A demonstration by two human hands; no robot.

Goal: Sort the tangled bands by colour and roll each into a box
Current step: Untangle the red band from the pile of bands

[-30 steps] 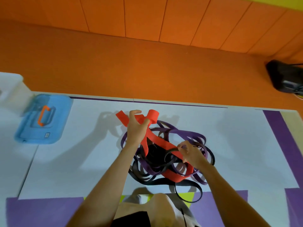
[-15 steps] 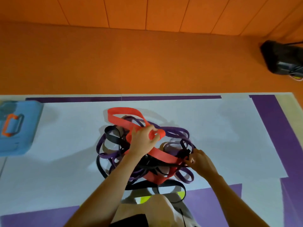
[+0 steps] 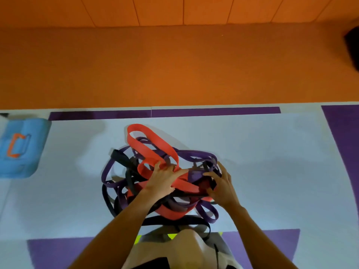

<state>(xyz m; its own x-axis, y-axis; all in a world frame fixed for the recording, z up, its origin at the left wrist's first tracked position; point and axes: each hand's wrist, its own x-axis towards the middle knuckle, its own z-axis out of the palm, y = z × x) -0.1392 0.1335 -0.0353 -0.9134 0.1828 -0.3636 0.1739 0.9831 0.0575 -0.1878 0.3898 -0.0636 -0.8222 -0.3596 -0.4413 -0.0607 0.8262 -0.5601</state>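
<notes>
A tangle of bands lies in the middle of the white table (image 3: 272,171). It holds a wide red band (image 3: 149,144), several purple bands (image 3: 196,153) and black bands (image 3: 120,159), all looped through each other. My left hand (image 3: 165,179) lies on top of the heap and holds the red band where it crosses the middle. My right hand (image 3: 221,185) is at the heap's right side, fingers spread, fingertips touching the purple and black loops there. A blue box (image 3: 21,148) with an orange handle sits at the table's far left.
Purple strips (image 3: 194,111) mark the table's far edge, right side and near edge. An orange floor and wall lie beyond the table. A dark object (image 3: 352,47) sits at the far right. My knee (image 3: 186,247) shows at the near edge.
My left hand has dropped lower onto the heap with the red band. My right hand has let go of its pinch and spread its fingers. The view has shifted, so the box sits further left.
</notes>
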